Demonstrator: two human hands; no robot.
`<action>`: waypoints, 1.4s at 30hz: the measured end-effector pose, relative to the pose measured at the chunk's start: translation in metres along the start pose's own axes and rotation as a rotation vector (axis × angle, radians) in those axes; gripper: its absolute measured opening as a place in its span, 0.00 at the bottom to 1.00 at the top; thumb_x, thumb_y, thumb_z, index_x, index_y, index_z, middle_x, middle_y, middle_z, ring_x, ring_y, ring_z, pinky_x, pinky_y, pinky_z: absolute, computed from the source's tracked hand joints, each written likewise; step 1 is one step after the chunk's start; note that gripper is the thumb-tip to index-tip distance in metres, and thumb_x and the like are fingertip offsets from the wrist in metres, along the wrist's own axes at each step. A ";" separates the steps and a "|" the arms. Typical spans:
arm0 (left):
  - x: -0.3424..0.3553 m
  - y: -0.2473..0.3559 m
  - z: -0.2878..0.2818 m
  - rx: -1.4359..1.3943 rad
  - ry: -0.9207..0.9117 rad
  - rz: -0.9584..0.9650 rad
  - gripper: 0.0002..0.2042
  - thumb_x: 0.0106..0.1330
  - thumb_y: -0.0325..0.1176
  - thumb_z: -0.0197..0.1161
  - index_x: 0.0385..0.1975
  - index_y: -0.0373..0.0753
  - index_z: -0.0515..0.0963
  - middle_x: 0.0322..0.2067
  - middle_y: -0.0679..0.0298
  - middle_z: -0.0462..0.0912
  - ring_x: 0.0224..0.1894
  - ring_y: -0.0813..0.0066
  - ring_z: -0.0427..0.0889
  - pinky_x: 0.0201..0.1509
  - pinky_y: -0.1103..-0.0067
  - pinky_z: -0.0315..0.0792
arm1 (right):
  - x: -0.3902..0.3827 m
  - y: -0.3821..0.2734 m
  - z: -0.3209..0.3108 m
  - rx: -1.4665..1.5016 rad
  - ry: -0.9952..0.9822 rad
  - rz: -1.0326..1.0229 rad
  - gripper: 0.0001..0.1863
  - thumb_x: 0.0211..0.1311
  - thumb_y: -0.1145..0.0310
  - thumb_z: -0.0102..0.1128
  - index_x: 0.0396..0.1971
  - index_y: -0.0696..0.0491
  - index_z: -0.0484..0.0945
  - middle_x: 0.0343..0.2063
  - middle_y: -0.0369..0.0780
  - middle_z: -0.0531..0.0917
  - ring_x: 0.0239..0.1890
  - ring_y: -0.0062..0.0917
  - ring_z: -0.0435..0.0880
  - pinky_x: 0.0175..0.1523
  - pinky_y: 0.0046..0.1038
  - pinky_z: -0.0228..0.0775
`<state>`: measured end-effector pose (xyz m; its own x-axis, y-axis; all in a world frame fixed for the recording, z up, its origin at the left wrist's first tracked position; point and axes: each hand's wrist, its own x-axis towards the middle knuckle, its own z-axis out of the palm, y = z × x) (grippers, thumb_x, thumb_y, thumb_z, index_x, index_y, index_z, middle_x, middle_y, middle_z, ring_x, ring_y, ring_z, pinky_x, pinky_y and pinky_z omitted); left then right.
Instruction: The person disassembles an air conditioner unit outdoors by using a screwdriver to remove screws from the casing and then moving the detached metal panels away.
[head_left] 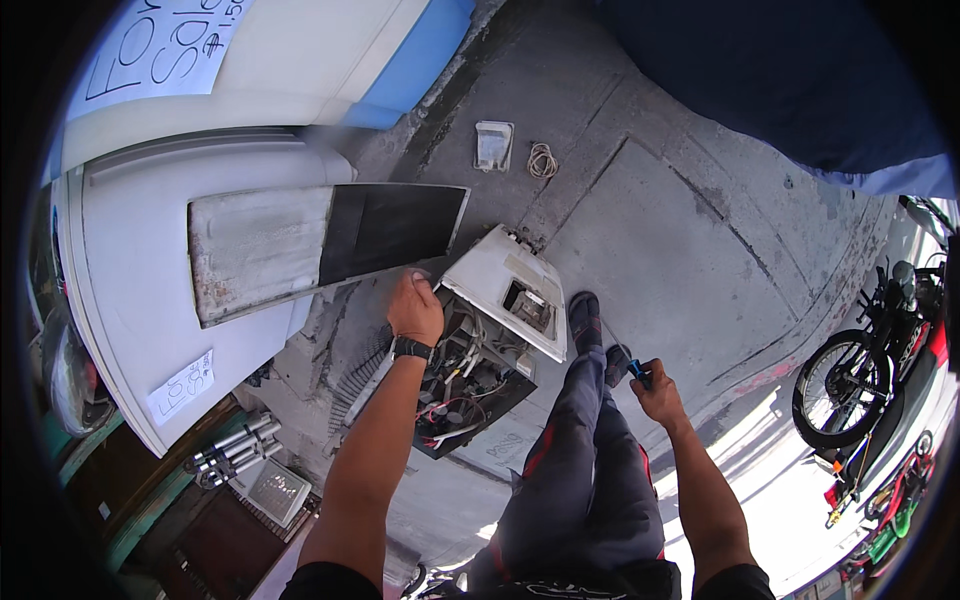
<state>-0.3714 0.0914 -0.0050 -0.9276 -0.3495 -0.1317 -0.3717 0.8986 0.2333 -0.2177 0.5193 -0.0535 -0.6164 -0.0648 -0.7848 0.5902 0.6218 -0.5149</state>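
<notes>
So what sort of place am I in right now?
Probably an outdoor, roadside spot for used appliances, perhaps a repair or resale shop. The machine by your left hand has exposed wiring, a handwritten paper sign sits on a large white appliance, and a motorcycle is parked nearby.

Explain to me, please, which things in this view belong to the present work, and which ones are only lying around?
Likely part of the work: opened machine; blue-handled tool in the right hand; flat panel beside the left hand.

Apparently just around: coiled cord; white tray; parked motorcycle.
</notes>
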 end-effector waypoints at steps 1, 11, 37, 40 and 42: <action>-0.001 0.001 -0.001 -0.002 -0.007 -0.001 0.14 0.71 0.38 0.42 0.37 0.39 0.74 0.35 0.52 0.81 0.39 0.47 0.80 0.41 0.58 0.72 | 0.008 -0.012 -0.007 -0.007 -0.017 -0.018 0.21 0.55 0.64 0.62 0.46 0.55 0.67 0.31 0.53 0.81 0.37 0.51 0.82 0.43 0.45 0.72; 0.004 0.008 -0.015 -0.024 0.022 0.069 0.16 0.70 0.35 0.42 0.26 0.36 0.75 0.28 0.54 0.76 0.33 0.50 0.77 0.36 0.60 0.72 | 0.089 -0.133 -0.027 0.145 -0.086 0.118 0.20 0.57 0.62 0.64 0.44 0.59 0.74 0.24 0.42 0.79 0.25 0.28 0.80 0.33 0.29 0.73; 0.005 -0.031 0.025 0.113 -0.064 -0.153 0.26 0.71 0.49 0.32 0.46 0.42 0.77 0.48 0.51 0.80 0.49 0.44 0.77 0.51 0.55 0.70 | -0.159 -0.134 -0.258 -0.629 -1.113 0.270 0.35 0.47 0.54 0.74 0.54 0.51 0.71 0.41 0.46 0.81 0.47 0.40 0.80 0.52 0.38 0.70; 0.002 -0.029 0.028 0.091 -0.090 -0.158 0.26 0.71 0.50 0.31 0.47 0.41 0.77 0.49 0.50 0.79 0.50 0.44 0.76 0.52 0.55 0.70 | -0.175 -0.115 -0.262 -0.653 -1.107 0.102 0.32 0.45 0.58 0.73 0.52 0.51 0.72 0.40 0.46 0.81 0.46 0.41 0.80 0.51 0.40 0.70; 0.003 -0.020 0.024 0.105 -0.090 -0.186 0.26 0.71 0.50 0.31 0.47 0.41 0.77 0.49 0.51 0.79 0.50 0.44 0.77 0.51 0.55 0.70 | -0.184 -0.114 -0.264 -0.640 -1.061 0.065 0.30 0.45 0.61 0.72 0.50 0.51 0.72 0.39 0.46 0.80 0.46 0.42 0.80 0.50 0.41 0.70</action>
<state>-0.3655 0.0788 -0.0330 -0.8349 -0.4906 -0.2495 -0.5255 0.8453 0.0963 -0.3090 0.6667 0.2406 0.3070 -0.4331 -0.8475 0.0593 0.8974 -0.4372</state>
